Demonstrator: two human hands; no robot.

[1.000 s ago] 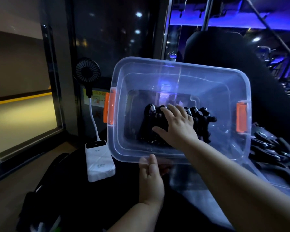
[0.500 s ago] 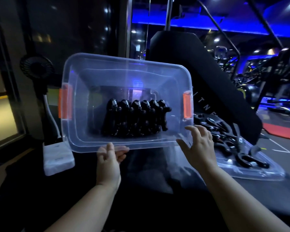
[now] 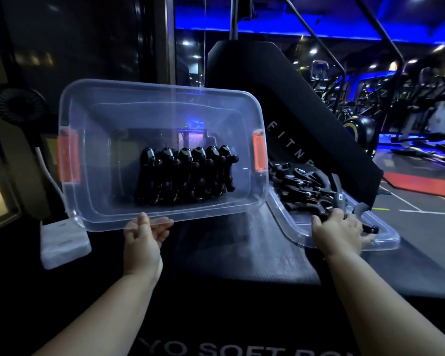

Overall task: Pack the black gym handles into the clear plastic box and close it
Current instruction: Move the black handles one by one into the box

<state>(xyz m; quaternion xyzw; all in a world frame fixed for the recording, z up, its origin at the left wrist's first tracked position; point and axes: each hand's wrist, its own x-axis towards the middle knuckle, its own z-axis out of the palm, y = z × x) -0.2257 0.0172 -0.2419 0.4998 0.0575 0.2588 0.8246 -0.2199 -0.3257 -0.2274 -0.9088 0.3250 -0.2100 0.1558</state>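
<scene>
Packing is partway done. The left hand (image 3: pixel 144 240) pinches the near rim of the clear plastic box with orange latches (image 3: pixel 165 104), tipping its mouth toward the person. A packed row of black gym handles (image 3: pixel 185 176) stands inside, just beyond that hand. The right hand (image 3: pixel 339 235) lies over the loose black handles (image 3: pixel 301 183) on the clear flat plastic lid (image 3: pixel 385 240) beneath it, fingers bent; whether it grips one I cannot tell. Next move, I judge: secure one handle and carry it across to the row's open end.

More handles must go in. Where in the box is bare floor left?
Left of the handle row, toward the left latch, is the widest bare patch; a narrower strip lies between the row and the right latch. The box is crowded mid-floor, and so is the lid, where the right hand reaches.
</scene>
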